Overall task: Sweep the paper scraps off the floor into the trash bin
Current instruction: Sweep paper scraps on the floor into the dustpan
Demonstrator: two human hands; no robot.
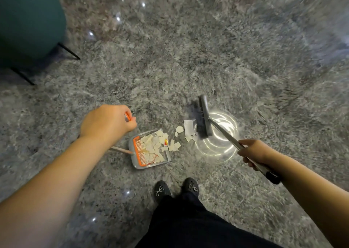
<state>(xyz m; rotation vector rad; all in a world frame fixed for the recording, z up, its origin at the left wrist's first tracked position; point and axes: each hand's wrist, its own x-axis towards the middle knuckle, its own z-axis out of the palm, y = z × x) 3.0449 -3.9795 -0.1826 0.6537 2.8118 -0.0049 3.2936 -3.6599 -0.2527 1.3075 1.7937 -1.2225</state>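
Left hand: the left hand [105, 123] is curled round the orange-and-grey top end of the dustpan's long handle [128, 117], knuckles toward the camera.
Dustpan: grey plastic dustpan with an orange comb strip along its back [140, 164], flat on the floor, mouth facing right toward the broom.
Scraps in the pan: a good heap of torn white paper scraps [153, 145] already sits inside, spilling up to the open lip.
Scraps on the floor: a few more white bits [174, 145] lie right at the lip, then a small round piece [179, 129] and a larger rectangular sheet [188, 127] between pan and broom, touching or nearly touching the bristles, kinda hard to say with the blur.
Broom: grey broom head with dark bristles [203, 116], down on the floor just right of the loose scraps, its metal pole [224, 133] slanting back to the right.
Right hand: the right hand [254, 153] is wrapped round the pole just above the black grip end [273, 177].
Floor: glossy grey speckled stone floor [188, 58] with light glare.
Feet: black shoes with sparkly bows [160, 190], standing just behind the dustpan.
Corner: a teal upholstered chair on thin black legs [28, 24], top left, well apart.
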